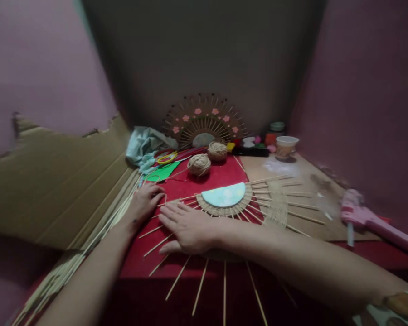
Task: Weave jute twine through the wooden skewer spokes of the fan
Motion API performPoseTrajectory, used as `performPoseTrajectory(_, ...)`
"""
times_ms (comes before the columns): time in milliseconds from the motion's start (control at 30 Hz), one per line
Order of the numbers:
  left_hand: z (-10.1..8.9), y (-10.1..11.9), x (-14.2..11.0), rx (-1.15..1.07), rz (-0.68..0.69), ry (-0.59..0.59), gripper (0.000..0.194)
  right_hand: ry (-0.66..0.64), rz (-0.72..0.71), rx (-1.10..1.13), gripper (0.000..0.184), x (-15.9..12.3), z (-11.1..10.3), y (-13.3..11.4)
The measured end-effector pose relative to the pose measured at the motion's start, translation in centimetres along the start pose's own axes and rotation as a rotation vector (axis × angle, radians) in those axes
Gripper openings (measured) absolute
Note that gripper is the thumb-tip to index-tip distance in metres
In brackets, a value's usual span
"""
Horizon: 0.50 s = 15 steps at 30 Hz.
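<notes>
A half-round fan of thin sticks (302, 217) lies on the red surface, radiating from a pale blue half-disc (224, 194) edged with woven twine. A wide band of woven twine (277, 203) crosses the sticks on the right. My right hand (190, 226) lies flat over the left sticks, fingers stretched out. Beside its fingertips, my left hand (145, 201) is closed at the stick ends, with thumb and finger together on the twine. That strand seems to run from a ball of twine (199, 165) behind. Part of the fan is hidden under my right arm.
A second ball of twine (217, 151) sits behind. Farther back are a finished flowered fan (204, 122), a light blue cloth (146, 145), yellow-handled scissors (166, 157) and a cup (286, 147). A pink glue gun (357, 210) lies right; cardboard (61, 181) and loose sticks (71, 267) lie left.
</notes>
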<state>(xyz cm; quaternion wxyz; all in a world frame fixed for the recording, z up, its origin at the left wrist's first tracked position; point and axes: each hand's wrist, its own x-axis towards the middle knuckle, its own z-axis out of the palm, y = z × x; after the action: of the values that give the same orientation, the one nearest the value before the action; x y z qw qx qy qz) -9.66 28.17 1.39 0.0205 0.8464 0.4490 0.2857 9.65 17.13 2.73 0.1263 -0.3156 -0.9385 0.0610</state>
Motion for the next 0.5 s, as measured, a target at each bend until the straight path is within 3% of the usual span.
performPoseTrajectory(167,0.0,-0.1,0.1,-0.007,-0.038,-0.027,0.026,0.047,0.047,0.017,0.085,-2.1,-1.4,1.3)
performPoseTrajectory(500,-0.3,-0.4,-0.1,-0.038,-0.055,-0.03,0.025,0.116,0.031,-0.03,0.085,-2.9,-0.1,2.1)
